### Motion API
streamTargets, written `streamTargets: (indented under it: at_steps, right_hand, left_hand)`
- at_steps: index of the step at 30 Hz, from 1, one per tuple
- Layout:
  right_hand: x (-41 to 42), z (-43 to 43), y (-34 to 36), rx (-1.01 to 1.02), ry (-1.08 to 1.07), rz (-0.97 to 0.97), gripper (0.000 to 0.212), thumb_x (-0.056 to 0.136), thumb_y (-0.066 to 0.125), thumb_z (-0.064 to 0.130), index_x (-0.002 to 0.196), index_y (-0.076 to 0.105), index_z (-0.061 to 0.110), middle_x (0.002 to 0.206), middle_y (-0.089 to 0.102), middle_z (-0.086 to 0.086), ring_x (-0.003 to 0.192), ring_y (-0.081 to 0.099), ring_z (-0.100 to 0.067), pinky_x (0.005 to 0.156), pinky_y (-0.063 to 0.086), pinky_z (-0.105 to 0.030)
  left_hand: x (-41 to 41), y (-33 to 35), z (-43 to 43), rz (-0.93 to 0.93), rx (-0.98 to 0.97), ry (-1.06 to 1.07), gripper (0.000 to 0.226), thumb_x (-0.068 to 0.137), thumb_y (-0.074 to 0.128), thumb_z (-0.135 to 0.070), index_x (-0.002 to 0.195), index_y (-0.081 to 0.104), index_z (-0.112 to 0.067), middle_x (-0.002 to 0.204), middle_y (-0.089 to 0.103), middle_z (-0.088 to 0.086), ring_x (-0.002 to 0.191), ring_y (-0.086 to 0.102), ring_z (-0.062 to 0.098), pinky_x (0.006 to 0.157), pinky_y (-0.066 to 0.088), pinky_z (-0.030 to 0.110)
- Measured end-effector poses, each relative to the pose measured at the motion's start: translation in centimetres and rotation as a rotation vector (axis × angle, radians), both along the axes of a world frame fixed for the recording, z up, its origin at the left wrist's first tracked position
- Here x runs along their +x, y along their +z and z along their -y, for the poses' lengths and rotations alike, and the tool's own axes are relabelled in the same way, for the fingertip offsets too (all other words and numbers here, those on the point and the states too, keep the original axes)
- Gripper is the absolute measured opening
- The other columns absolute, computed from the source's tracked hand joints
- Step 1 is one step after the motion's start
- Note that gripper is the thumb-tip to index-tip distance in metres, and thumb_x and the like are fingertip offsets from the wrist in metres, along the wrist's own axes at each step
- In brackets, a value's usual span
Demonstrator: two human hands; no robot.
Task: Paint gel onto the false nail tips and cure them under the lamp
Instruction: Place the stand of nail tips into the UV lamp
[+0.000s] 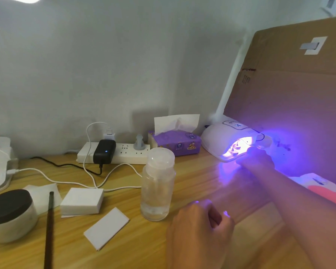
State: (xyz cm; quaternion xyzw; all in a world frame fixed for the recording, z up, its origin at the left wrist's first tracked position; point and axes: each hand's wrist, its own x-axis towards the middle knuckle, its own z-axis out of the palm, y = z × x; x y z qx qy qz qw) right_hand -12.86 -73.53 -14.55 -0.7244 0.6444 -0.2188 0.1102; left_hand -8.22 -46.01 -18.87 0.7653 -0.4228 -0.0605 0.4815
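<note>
The right hand (257, 159) is stretched forward to the mouth of the lamp (221, 136), its fingers curled. Blur and violet glare hide whether it grips anything, so its hold cannot be told. The left hand (200, 227) rests on the table (144, 253), nearer the person than the right hand and well apart from it. Its fingers are loosely curled and nothing shows in it.

The lamp is lit. Just beyond the right hand's knuckles, pale shapes inside the opening look like the nail tips (235, 148), though they are too washed out to be sure. Curing therefore seems to be in progress, with at least one coat probably already on the tips. Whether more coats or more tips remain cannot be read from here.

Left of the left hand stands a clear bottle (157, 183). Farther left lie white pads (81, 199), a dark brush (49, 220) that is not in either hand, and a jar (10, 214) with its lid on.
</note>
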Motion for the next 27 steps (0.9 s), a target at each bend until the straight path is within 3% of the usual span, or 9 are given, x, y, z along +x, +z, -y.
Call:
streamTargets:
  at_steps: [2, 7, 10, 15, 22, 27]
  right_hand:
    - [0.3, 0.0, 0.0, -0.024, 0.006, 0.059, 0.027, 0.091, 0.06, 0.033, 0.108, 0.059, 0.013, 0.118, 0.056, -0.014, 0.114, 0.054, -0.031, 0.077, 0.038, -0.029]
    - [2.0, 0.8, -1.4, -0.121, 0.029, 0.43, 0.01, 0.092, 0.056, 0.022, 0.097, 0.059, 0.014, 0.097, 0.062, -0.008, 0.098, 0.056, -0.03, 0.075, 0.036, -0.03]
    - [2.8, 1.4, -2.2, -0.135, -0.021, 0.521, 0.014, 0.093, 0.056, 0.019, 0.103, 0.062, 0.01, 0.108, 0.065, -0.013, 0.102, 0.058, -0.032, 0.08, 0.039, -0.032]
    - [3.0, 2.2, -3.1, -0.128, -0.049, 0.533, 0.016, 0.091, 0.055, 0.012, 0.102, 0.066, 0.009, 0.105, 0.068, -0.012, 0.1, 0.06, -0.033, 0.074, 0.035, -0.026]
    - [3.0, 2.9, -3.2, -0.13, -0.076, 0.503, 0.019, 0.094, 0.057, 0.018, 0.105, 0.067, 0.007, 0.111, 0.066, -0.016, 0.105, 0.06, -0.035, 0.082, 0.042, -0.032]
    - [3.1, 2.9, -3.1, -0.099, -0.066, 0.494, 0.016, 0.093, 0.056, 0.015, 0.102, 0.067, 0.008, 0.104, 0.065, -0.013, 0.103, 0.059, -0.036, 0.077, 0.038, -0.029]
  left_hand:
    - [0.0, 0.0, -0.1, 0.008, 0.004, 0.0, 0.029, 0.078, 0.057, -0.056, 0.078, 0.057, -0.027, 0.078, 0.065, -0.012, 0.078, 0.057, 0.003, 0.059, 0.035, 0.013]
    - [0.0, -0.1, 0.1, 0.005, 0.009, 0.006, 0.032, 0.077, 0.056, -0.057, 0.083, 0.058, -0.026, 0.082, 0.066, -0.014, 0.08, 0.057, 0.0, 0.057, 0.035, 0.009]
    - [-0.1, 0.0, 0.1, -0.006, 0.006, 0.012, 0.03, 0.076, 0.056, -0.058, 0.088, 0.058, -0.031, 0.082, 0.065, -0.017, 0.078, 0.057, 0.0, 0.059, 0.037, 0.01]
    - [0.0, 0.0, 0.1, -0.024, 0.0, -0.003, 0.029, 0.075, 0.056, -0.058, 0.09, 0.057, -0.032, 0.083, 0.065, -0.018, 0.078, 0.058, 0.0, 0.06, 0.038, 0.011]
    - [0.0, -0.1, 0.2, -0.014, 0.003, 0.018, 0.032, 0.074, 0.055, -0.059, 0.092, 0.056, -0.032, 0.085, 0.065, -0.018, 0.08, 0.058, -0.001, 0.059, 0.036, 0.009]
    - [0.0, -0.1, 0.1, -0.027, 0.008, 0.007, 0.033, 0.075, 0.055, -0.058, 0.09, 0.057, -0.029, 0.084, 0.066, -0.017, 0.079, 0.058, -0.001, 0.063, 0.04, 0.012]
